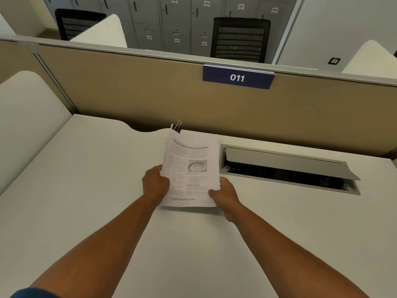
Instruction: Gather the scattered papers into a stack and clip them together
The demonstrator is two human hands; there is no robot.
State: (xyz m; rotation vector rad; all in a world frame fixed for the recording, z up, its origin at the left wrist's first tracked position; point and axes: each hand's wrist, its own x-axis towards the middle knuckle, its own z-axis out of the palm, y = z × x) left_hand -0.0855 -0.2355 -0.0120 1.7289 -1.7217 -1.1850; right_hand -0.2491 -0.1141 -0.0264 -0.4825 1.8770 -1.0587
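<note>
left hand (pixel 155 183) – grips stack's left edge | stack (pixel 191 168) – on desk (pixel 86 168), clip (pixel 177 127) already at far left corner | right hand (pixel 225 195) – pinches near right corner | step: clipped, final squaring | next: probably just release.

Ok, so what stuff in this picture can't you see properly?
Head view:
- Small print on the top page of the paper stack: too blurred to read.
- Sheets under it: hidden by the top page, so no count.
- Fingers of the left hand and right hand: mostly behind the stack.
- Inside the desk's cable box: dark, partly covered by its flap.
- Binder clip: small.
</note>
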